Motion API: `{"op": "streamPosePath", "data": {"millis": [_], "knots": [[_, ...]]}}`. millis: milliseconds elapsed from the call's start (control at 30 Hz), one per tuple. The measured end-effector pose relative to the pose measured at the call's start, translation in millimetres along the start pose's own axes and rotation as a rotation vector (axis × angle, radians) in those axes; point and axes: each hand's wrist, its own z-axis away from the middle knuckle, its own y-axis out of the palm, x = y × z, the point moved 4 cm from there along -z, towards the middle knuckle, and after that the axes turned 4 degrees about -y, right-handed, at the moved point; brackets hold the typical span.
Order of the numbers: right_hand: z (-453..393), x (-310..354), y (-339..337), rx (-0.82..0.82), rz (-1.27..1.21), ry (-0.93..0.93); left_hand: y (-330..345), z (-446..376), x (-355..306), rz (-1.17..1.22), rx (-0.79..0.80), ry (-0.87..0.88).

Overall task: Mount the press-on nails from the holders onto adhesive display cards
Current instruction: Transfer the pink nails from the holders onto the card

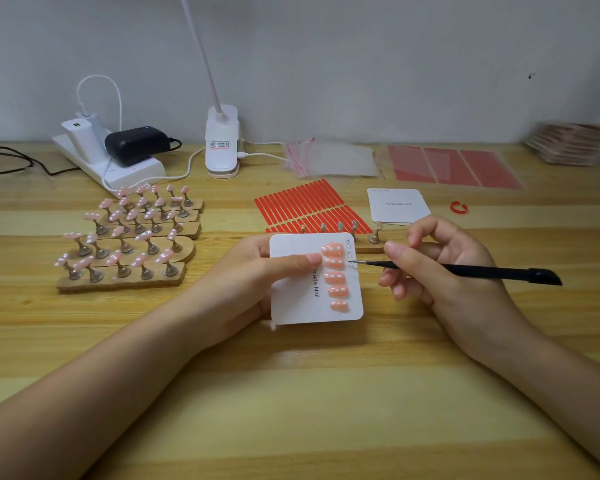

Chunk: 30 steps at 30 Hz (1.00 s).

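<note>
While gripping a white display card (291, 299) from beneath, thumb pressed flat across its face: left hand (253, 282), held just above the wooden tabletop (291, 393). Down the card's right side, a column of five peach press-on nails (336, 277) with white dots, already stuck on. Printed lengthwise on the card, partly hidden by the thumb: "made Nail".

Pinched between thumb and curled fingers of the right hand (440, 271): a thin black tool (471, 271), lying nearly level, its fine tip touching the card's right edge beside the second nail.

Just behind the card, a wooden holder strip (369, 244) with bare metal pegs. To the left, well apart, several rows of wooden holders (125, 244) with pale pink nails perched on small metal stands.

Behind the hands, a sheet of red adhesive strips (309, 206), and beside it a second white card (397, 206) reading "Handmade Nail". Near that, a small red ring (459, 207). Farther back: clear bags (329, 159), red sheets (454, 166), a blurred stack of cards (568, 143), a white clip lamp (221, 143), and a white power strip (118, 157) with chargers plugged in.
</note>
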Motion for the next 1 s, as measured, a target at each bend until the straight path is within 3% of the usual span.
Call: {"op": "streamPosePath", "data": {"millis": [533, 833, 900, 1000], "knots": [[-1.3, 1.4, 4.4, 0.069, -0.056, 0.019, 1.2, -1.4, 0.6, -0.019, -0.008, 0.000], [4.3, 21.0, 9.7, 0.181, 0.371, -0.285, 2.9, -2.3, 0.5, -0.160, -0.092, 0.026], [3.2, 21.8, 9.8, 0.179, 0.327, -0.264, 2.3, -1.9, 0.3, -0.117, -0.085, 0.005], [-2.7, 16.4, 4.9, 0.171, 0.076, -0.081, 1.7, -0.6, -1.2, -0.066, -0.050, -0.026]]}}
